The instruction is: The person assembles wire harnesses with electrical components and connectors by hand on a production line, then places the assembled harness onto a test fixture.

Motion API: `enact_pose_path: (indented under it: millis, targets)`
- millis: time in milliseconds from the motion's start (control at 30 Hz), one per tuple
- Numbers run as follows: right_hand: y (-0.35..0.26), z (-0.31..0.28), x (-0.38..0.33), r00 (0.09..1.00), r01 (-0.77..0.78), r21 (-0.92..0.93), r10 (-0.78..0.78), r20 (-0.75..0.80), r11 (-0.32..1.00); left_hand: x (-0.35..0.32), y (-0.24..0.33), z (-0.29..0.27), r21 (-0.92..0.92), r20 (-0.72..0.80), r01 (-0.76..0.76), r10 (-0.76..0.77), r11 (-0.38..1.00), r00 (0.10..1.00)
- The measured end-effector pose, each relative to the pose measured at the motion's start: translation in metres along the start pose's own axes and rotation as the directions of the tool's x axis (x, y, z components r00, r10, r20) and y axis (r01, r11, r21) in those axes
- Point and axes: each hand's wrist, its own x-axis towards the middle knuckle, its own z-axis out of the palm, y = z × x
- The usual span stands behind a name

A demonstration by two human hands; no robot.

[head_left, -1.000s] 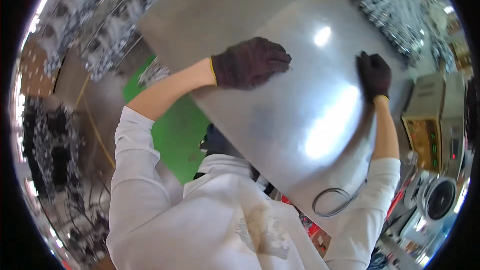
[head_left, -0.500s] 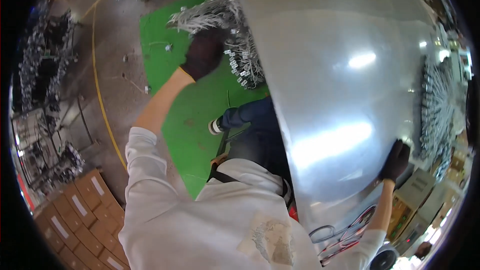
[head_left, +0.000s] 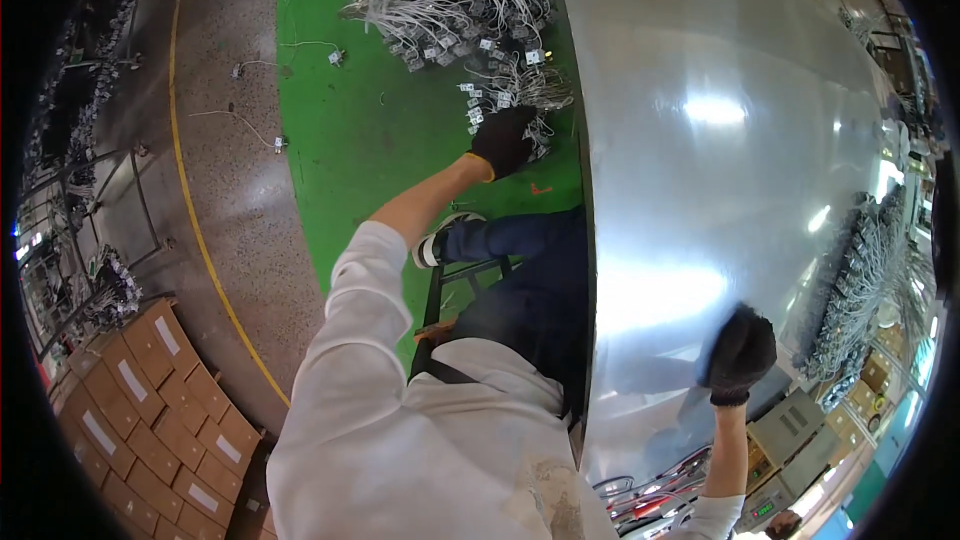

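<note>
My left hand (head_left: 504, 143), in a dark glove, is at the near edge of a small heap of wired connectors (head_left: 515, 85) on the green floor mat. Its fingertips merge with the wires, so their grip is hidden. Just beyond lies a larger pile of grey wires with small metal-and-white connectors (head_left: 440, 15). Over the right part of the shiny metal tabletop (head_left: 660, 190) is my right hand (head_left: 740, 352), also gloved. Its fingers are curled in and nothing shows in them; whether it touches the surface I cannot tell.
A bundle of wired connectors (head_left: 850, 290) lies along the table's far right side, near a beige box-shaped device (head_left: 790, 435). Cables (head_left: 660, 490) lie at the near right. Stacked cartons (head_left: 160, 420) stand at lower left. Loose wired connectors (head_left: 278, 144) lie on the floor.
My left hand has moved right and nearer, from the large pile to the small heap. My right hand has moved left and nearer along the tabletop. The view has shifted.
</note>
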Motion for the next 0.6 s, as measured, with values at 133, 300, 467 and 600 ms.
enact_pose_path:
  millis: [133,300,467,600]
  targets:
    - [-0.016,0.004,0.04,0.993,0.082,0.026,-0.084,0.078,0.996,0.012,-0.034,0.052,0.023,0.023,0.167,-0.167,0.986,0.986]
    - [-0.04,0.022,0.091,0.993,0.105,0.109,-0.111,0.052,0.989,0.051,-0.018,0.052,0.087,0.091,0.24,-0.248,0.967,0.965]
    - [-0.054,0.034,0.136,0.983,0.176,0.107,-0.18,0.03,0.978,0.068,-0.043,0.073,0.326,0.149,0.267,-0.328,0.907,0.933]
    - [-0.056,0.043,0.156,0.986,0.168,0.108,-0.169,-0.005,0.98,0.106,-0.057,0.064,0.39,0.577,0.337,-0.512,0.857,0.636]
